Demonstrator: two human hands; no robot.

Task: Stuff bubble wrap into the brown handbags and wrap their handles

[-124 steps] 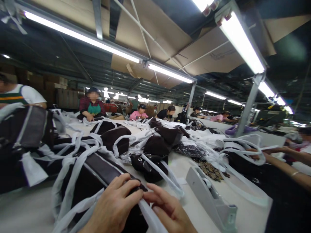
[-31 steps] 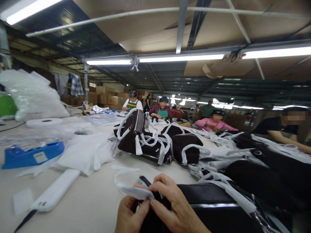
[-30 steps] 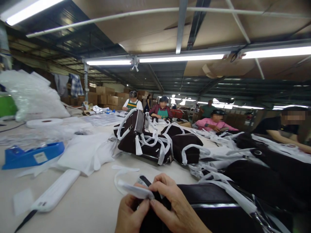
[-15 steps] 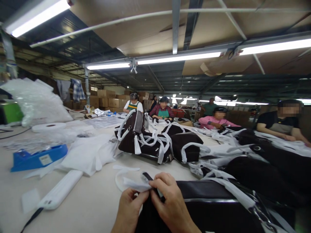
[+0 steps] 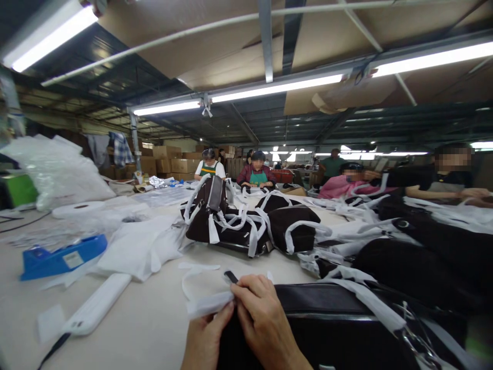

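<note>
Pinching one white strip (image 5: 210, 304) at bottom centre, our left hand (image 5: 204, 336) sits beside our right hand (image 5: 265, 318), curled by one black strap (image 5: 231, 276), its grip hidden; one dark bag (image 5: 331, 329) lies lower right, one blue tape dispenser (image 5: 57, 259) lower left.

- Two bare hands, the left hand (image 5: 204, 336) and the right hand (image 5: 265, 324), are touching, near.
- One white strip (image 5: 208, 304) and one black strap (image 5: 231, 277) are poking out of them.
- One black bag (image 5: 339, 339) is lying near, on the right.
- At least three dark brown bags (image 5: 296, 226) are sitting mid-scene, their overlap hiding the exact count.
- One blue tape dispenser (image 5: 63, 258), one white bar-shaped device (image 5: 98, 304), one white square sheet (image 5: 51, 322) and one white roll (image 5: 69, 209) are lying left.
- At least seven people (image 5: 334, 165) are showing far off, two wearing green aprons (image 5: 259, 178).
- Two garments (image 5: 121, 149) are hanging far left.
- Four large fluorescent tubes (image 5: 277, 88) are glowing overhead.
</note>
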